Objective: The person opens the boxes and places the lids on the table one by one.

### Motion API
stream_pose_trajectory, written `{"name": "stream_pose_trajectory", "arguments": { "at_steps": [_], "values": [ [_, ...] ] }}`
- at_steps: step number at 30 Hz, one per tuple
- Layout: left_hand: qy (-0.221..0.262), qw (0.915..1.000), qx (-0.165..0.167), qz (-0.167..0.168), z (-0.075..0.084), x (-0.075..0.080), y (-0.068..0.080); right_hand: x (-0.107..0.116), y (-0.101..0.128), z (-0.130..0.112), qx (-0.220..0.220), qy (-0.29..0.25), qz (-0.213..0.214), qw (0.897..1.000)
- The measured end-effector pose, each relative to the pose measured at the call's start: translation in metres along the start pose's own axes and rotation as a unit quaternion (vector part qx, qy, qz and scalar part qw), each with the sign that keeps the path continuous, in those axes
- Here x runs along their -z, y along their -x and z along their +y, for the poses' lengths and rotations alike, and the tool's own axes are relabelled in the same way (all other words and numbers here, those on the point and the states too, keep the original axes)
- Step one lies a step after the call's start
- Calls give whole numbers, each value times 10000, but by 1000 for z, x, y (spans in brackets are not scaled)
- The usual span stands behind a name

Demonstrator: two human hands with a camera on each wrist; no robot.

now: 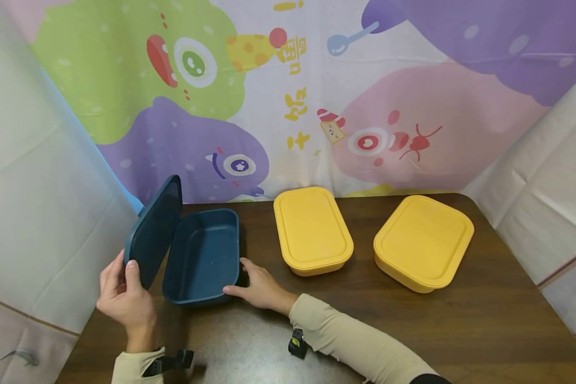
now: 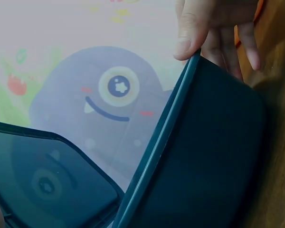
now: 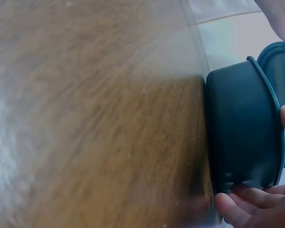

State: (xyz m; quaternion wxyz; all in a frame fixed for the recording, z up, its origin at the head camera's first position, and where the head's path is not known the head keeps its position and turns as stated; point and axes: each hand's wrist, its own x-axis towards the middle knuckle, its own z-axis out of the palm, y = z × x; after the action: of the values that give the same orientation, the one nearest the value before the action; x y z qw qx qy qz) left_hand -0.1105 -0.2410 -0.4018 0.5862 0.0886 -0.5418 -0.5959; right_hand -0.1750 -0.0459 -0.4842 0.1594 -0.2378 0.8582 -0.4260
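Observation:
A dark blue lunch box (image 1: 202, 261) sits on the table at the left, and its inside is bare. My left hand (image 1: 128, 300) holds the near end of the box's dark blue lid (image 1: 156, 234), thumb on the inner face. The lid stands tilted up along the left side of the box. At the near right corner, my right hand (image 1: 264, 290) grips the box, with the thumb on the rim and fingers along the outer wall. The right wrist view shows those fingers (image 3: 235, 209) low against the box wall (image 3: 242, 128).
Two yellow lidded boxes stand to the right: one in the middle (image 1: 314, 229), the other farther right (image 1: 423, 240). A cartoon-printed cloth (image 1: 288, 165) hangs behind the brown wooden table (image 1: 365, 314). A white cloth (image 1: 33, 138) hangs at the left.

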Motion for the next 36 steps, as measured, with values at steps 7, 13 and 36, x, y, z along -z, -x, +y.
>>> {"name": "stream_pose_trajectory", "arguments": {
  "at_steps": [7, 13, 36],
  "values": [
    [-146, 9981, 105, 584, -5, 0, -4, -1, 1, -1, -50, -11, 23, 10000],
    [-27, 9961, 310, 820, -6, 1, -9, 0, 2, -2, -75, 21, 28, 10000],
    [1282, 9639, 1572, 1727, -27, 17, -27, -1, 1, -1, -173, -135, -16, 9998]
  ]
}}
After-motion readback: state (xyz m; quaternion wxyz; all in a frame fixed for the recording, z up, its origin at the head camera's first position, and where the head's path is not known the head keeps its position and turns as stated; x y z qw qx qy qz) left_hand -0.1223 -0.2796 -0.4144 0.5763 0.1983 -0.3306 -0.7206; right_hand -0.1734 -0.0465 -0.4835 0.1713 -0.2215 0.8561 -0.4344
